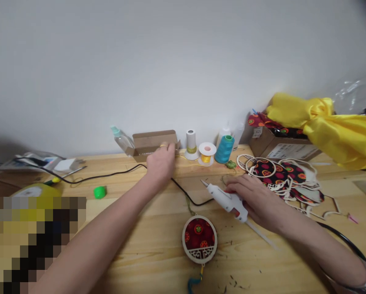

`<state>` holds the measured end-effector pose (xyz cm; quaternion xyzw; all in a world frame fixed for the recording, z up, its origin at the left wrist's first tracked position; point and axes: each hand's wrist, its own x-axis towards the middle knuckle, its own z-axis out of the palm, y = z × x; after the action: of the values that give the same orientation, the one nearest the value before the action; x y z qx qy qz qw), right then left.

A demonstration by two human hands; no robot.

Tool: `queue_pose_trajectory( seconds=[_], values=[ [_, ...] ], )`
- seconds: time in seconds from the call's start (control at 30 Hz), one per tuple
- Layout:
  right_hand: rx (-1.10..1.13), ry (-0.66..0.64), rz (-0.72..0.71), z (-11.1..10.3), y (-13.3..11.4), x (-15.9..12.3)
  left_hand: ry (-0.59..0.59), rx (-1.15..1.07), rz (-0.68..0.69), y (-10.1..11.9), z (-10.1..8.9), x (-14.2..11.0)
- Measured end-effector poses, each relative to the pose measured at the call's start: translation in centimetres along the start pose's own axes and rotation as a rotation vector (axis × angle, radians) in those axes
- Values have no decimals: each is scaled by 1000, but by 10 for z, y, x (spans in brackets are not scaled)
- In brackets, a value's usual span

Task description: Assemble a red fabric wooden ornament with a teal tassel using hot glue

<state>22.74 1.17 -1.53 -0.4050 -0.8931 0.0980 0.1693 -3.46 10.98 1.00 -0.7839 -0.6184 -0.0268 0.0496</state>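
My left hand (162,161) reaches over the front of a small open cardboard box (154,139) by the wall. Its fingers are curled down, and whatever they hold is hidden. My right hand (252,196) is closed around the side of a white hot glue gun (227,201), whose metal nozzle points up and left. A glue stick (260,234) juts from the gun's back end. Below the gun lies a round pendant (198,239) with dark red patterned fabric, a pale wooden lattice frame and a blue tassel (194,282).
Thread spools (207,153) and a teal thread cone (225,149) stand along the wall. Wooden frames and fabric pieces (268,169) lie right, before a box (282,145) with yellow cloth (320,118). A black cord (109,174) crosses the table; a green cap (100,192) sits left.
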Motion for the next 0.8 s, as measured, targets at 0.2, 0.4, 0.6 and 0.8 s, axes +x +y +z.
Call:
queue_pose_trajectory(
  seconds=[0.2, 0.4, 0.6, 0.8],
  values=[
    [69, 142, -13, -11, 4, 5, -251, -263, 584, 16, -4, -41],
    [107, 198, 10, -28, 5, 6, -262, -218, 595, 32, 8, -51],
    [141, 35, -29, -34, 2, 5, -145, -166, 399, 25, 12, -30],
    [45, -123, 4, -18, 1, 13, -24, -183, 299, 20, 26, -5]
  ],
)
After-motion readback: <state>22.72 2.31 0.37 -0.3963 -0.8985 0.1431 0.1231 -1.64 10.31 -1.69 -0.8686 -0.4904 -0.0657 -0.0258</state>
